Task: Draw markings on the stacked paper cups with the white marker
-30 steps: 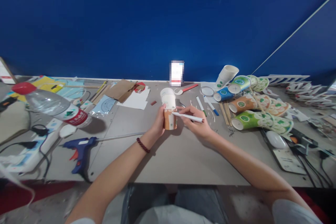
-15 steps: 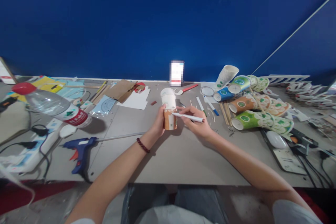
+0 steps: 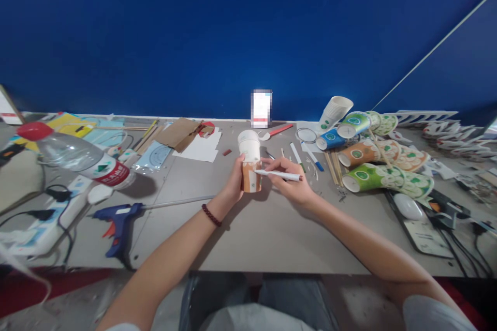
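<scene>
My left hand [image 3: 235,182] is closed round the side of a paper cup [image 3: 251,181], brown-orange with a white patch, in the middle of the table. White paper cup rims [image 3: 249,145] extend from its far end. A white marker [image 3: 280,174] with a red-brown end sits pinched in my right hand [image 3: 292,182]. Its tip points left at the cup's side, at or very close to the surface; I cannot tell if it touches.
At left lie a blue glue gun [image 3: 120,222], a power strip [image 3: 58,217] and a tilted water bottle [image 3: 81,158]. Stacked patterned cups [image 3: 388,178] lie at right, near wooden sticks [image 3: 334,168] and a blue-capped marker [image 3: 312,156]. A phone-like screen [image 3: 261,108] stands at the back.
The marker's tip has shifted slightly down along the cup's side. My left hand and the cup have hardly moved.
</scene>
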A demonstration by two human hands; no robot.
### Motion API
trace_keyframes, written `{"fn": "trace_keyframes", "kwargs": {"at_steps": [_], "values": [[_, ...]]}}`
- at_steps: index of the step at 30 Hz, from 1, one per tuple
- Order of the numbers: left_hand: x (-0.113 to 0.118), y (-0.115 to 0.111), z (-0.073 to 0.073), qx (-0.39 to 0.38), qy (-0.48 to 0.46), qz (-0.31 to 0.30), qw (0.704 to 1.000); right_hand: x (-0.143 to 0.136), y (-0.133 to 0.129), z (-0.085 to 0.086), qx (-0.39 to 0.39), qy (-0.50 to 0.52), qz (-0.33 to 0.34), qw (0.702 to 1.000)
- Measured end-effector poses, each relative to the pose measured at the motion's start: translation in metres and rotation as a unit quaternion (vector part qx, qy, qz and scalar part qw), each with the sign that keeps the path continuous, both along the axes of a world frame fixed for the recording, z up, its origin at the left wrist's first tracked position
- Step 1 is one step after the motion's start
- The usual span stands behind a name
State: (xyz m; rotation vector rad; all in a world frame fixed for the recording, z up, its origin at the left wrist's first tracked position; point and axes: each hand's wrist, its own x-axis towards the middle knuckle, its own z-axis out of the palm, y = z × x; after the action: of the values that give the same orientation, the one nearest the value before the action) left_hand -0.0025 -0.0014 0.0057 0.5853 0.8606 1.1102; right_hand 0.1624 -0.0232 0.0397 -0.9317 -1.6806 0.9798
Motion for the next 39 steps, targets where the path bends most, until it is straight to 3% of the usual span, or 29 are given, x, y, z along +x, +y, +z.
{"fn": "trace_keyframes", "kwargs": {"at_steps": [11, 25, 39], "values": [[-0.0006, 0.0017, -0.0033, 0.007, -0.017, 0.006, 1.000, 0.0005, 0.0005, 0.0000, -0.003, 0.000, -0.004, 1.000], [-0.0002, 0.0001, 0.0036, -0.021, -0.015, -0.003, 1.000, 0.0006, 0.0004, -0.0006, 0.002, 0.000, 0.001, 1.000], [0.0000, 0.0016, -0.0003, 0.006, -0.034, 0.003, 0.999, 0.0006, 0.0015, -0.0013, -0.012, 0.012, 0.002, 1.000]]}}
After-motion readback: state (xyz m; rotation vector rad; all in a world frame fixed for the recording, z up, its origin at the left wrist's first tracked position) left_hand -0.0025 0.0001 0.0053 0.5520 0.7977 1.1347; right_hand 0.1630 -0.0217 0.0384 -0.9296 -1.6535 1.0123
